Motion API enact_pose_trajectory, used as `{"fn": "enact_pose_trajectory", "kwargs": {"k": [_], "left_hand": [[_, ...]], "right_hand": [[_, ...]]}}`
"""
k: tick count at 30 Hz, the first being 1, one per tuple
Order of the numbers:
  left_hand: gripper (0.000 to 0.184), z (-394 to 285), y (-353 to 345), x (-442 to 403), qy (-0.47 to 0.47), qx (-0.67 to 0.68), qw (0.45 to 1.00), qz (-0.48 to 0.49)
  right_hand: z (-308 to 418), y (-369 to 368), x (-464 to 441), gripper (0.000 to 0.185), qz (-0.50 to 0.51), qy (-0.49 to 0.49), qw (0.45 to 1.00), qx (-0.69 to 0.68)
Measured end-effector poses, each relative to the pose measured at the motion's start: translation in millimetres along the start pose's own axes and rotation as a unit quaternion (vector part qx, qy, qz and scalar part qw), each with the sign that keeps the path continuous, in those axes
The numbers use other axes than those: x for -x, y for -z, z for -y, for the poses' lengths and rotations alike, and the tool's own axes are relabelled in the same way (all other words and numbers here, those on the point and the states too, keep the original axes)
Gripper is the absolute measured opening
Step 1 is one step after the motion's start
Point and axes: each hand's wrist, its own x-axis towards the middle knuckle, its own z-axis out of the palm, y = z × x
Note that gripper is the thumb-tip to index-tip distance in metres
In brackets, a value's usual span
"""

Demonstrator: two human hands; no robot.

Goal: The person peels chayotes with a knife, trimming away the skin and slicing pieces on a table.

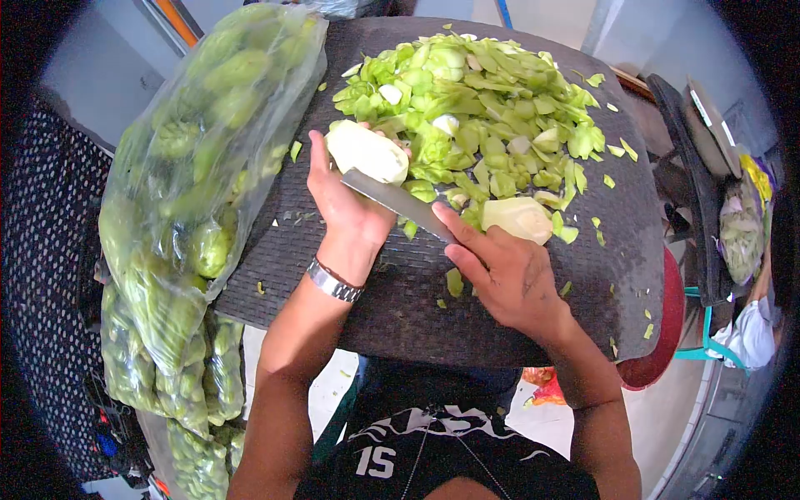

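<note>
My left hand [354,204], palm up with a metal watch on the wrist, holds a pale peeled chayote [367,153] near the middle of the dark table. In my right hand [510,271] is a knife [400,202], its handle hidden under the fingers. The blade points up and left, its tip at the lower edge of the chayote; I cannot tell whether it touches. Just beyond my right hand lies another peeled chayote [518,220]. A wide heap of green peelings [517,108] spreads behind both hands.
A large clear plastic bag of green chayotes [187,158] leans over the table's left edge. More filled bags [187,367] hang below it. Scattered peel bits dot the dark woven tabletop [400,308]. A red stool [658,350] and a teal frame [718,337] stand at the right.
</note>
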Motion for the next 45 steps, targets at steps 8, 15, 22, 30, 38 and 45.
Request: {"fn": "enact_pose_trajectory", "kwargs": {"k": [8, 15, 22, 30, 38, 45], "left_hand": [[0.058, 5, -4, 2, -0.059, -0.031, 0.996, -0.066], [0.059, 13, -13, 5, -0.143, -0.141, 0.978, -0.063], [0.058, 33, -18, 28, -0.064, -0.172, 0.983, 0.003], [0.038, 12, -9, 2, 0.013, -0.125, 0.992, -0.032], [0.031, 1, -6, -3, 0.051, -0.163, 0.985, 0.019], [0.023, 17, -67, -8, -0.028, -0.153, 0.986, 0.052]], "right_hand": [[9, -5, 0, 0.051, -0.004, -0.028, 0.998, 0.064], [12, -17, 1, 0.051, -0.02, -0.043, 0.998, 0.038], [2, -14, -11, 0.053, -0.054, -0.094, 0.99, 0.095], [-19, 17, -12, 0.041, -0.122, -0.196, 0.949, -0.216], [-28, 20, -13, 0.036, -0.126, -0.192, 0.92, -0.318], [-65, 8, -24, 0.036, -0.08, -0.245, 0.836, -0.484]]}}
